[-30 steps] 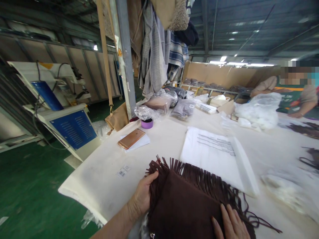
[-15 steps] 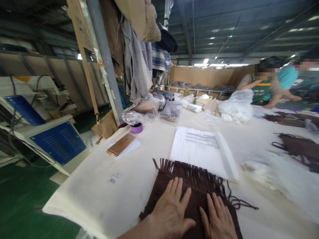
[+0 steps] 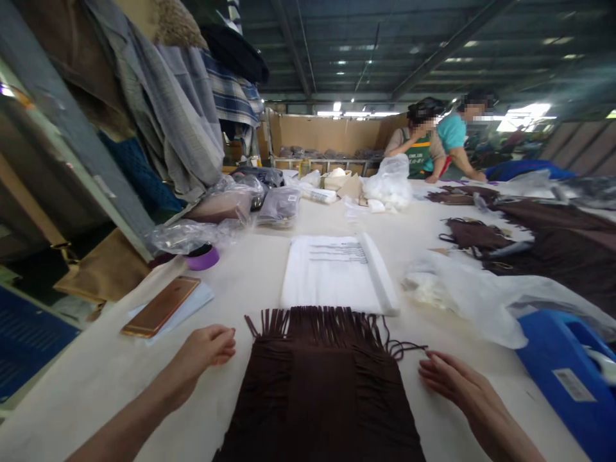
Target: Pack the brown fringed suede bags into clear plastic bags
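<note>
The brown fringed piece (image 3: pixel 322 398) lay flat on the surface (image 3: pixel 245 269), seemingly being straightened. The left hand (image 3: pixel 205 350) hovered empty beside it, fingers loosely curled; whether the right hand (image 3: pixel 455 378) pinched the loose strand (image 3: pixel 409 347) was unclear, but arranging that called for a light grip

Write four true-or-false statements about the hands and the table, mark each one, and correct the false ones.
1. The left hand is apart from the fringed brown piece. True.
2. The right hand lies flat on the brown piece. False: it is to its right, by the end of a loose strand.
3. The phone rests partly on a pale sheet. True.
4. The purple roll sits on the printed white sheet. False: it is on the table, near the phone.
</note>
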Motion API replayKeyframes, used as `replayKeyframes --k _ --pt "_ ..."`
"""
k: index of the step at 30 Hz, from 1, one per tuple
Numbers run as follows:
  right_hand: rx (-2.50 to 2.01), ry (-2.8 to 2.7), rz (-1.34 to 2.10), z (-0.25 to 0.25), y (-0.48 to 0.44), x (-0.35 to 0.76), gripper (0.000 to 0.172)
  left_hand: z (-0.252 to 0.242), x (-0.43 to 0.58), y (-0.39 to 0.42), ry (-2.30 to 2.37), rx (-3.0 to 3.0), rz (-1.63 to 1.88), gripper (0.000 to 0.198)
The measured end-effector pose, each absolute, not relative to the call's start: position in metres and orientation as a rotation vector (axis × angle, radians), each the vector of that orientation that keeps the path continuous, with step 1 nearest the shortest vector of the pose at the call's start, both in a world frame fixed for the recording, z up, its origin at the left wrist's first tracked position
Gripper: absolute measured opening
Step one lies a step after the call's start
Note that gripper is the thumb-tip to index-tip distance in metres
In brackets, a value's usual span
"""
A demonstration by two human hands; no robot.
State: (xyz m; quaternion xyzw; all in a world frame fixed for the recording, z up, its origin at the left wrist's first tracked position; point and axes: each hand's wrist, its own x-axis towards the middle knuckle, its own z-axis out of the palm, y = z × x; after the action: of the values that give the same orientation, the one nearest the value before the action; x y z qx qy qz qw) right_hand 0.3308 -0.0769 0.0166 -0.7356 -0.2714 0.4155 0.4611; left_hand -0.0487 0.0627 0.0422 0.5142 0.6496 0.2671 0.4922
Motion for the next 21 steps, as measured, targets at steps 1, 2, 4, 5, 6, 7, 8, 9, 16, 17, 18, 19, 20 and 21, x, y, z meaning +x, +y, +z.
replayKeyframes --k 1,2,4,5,6,7,8,9,16,17,18,19,20,21 --pt "-1.761 -0.588 1.131 0.016 -0.075 0.334 0.049 0.036 -0.054 0.069 1.509 1.108 0.565 0.04" --pt "-1.725 -0.534 1.207 0.014 -0.073 0.335 0.043 0.03 -0.056 0.073 1.4 1.004 0.491 0.041" --pt "-1.703 -0.497 1.323 0.011 -0.064 0.332 0.033 0.024 -0.051 0.076 1.203 0.869 0.366 0.045" --pt "-1.706 -0.497 1.377 0.01 -0.058 0.329 0.031 0.023 -0.046 0.076 1.141 0.82 0.308 0.047" --pt "-1.713 -0.5 1.436 0.01 -0.052 0.327 0.03 0.023 -0.04 0.077 1.099 0.772 0.256 0.049" --pt "-1.732 -0.492 1.492 0.011 -0.046 0.327 0.031 0.024 -0.034 0.079 1.066 0.72 0.217 0.05" --pt "-1.755 -0.475 1.541 0.012 -0.041 0.327 0.032 0.024 -0.028 0.082 1.031 0.66 0.194 0.049" --pt "-1.776 -0.459 1.585 0.014 -0.036 0.329 0.035 0.024 -0.023 0.086 0.985 0.596 0.189 0.047" --pt "-1.313 -0.528 2.109 0.006 -0.008 0.341 0.034 0.006 0.001 0.117 0.676 0.3 0.074 0.044" --pt "-1.249 -0.51 2.141 0.004 -0.002 0.339 0.032 0.003 0.003 0.12 0.658 0.294 0.022 0.044" --pt "-1.185 -0.497 2.177 0.002 0.004 0.337 0.033 0.0 0.006 0.123 0.653 0.287 -0.025 0.043" --pt "-1.119 -0.493 2.219 0.0 0.01 0.334 0.037 -0.003 0.009 0.125 0.661 0.282 -0.061 0.041" --pt "-1.064 -0.496 2.26 -0.001 0.016 0.331 0.041 -0.005 0.012 0.128 0.681 0.28 -0.08 0.038" --pt "-1.025 -0.496 2.299 -0.003 0.022 0.328 0.046 -0.008 0.016 0.129 0.706 0.28 -0.081 0.036"
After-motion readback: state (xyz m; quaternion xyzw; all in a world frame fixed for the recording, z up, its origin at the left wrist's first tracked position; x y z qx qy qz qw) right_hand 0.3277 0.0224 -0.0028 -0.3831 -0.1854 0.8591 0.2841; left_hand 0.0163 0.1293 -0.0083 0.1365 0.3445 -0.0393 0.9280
